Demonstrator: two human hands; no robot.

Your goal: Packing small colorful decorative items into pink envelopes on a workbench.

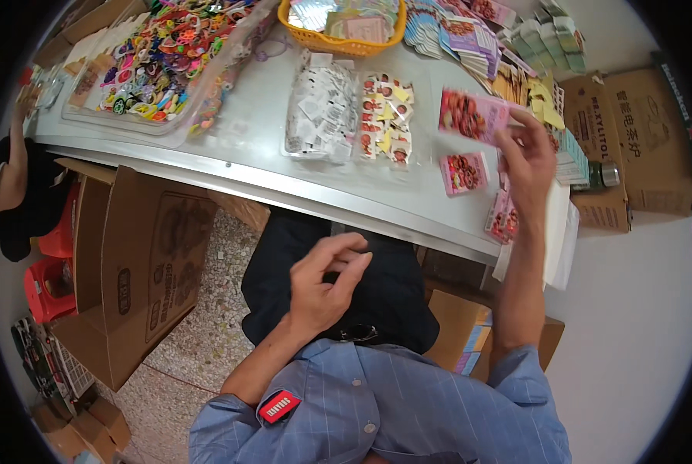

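In my right hand [530, 158], above the right end of the table, a pink printed card [469, 114] with a food-like picture is pinched between thumb and fingers. Just below it on the tabletop rests a smaller pink card [465, 172]. Another pink card [502, 216] sits by the table's front right edge, partly behind my right wrist. My left hand [326, 280] hovers over my lap, short of the table edge, its fingers loosely bent and apart from the thumb. Nothing shows in it.
On the table [245, 158] are a bag of small white packets [320, 112], a bag of printed pieces [386, 116], a yellow basket [342, 46] and a bin of colourful bands [156, 66]. Card stacks [466, 42] fill the back right. Cardboard boxes [156, 263] flank the table; a person's arm [11, 170] shows far left.
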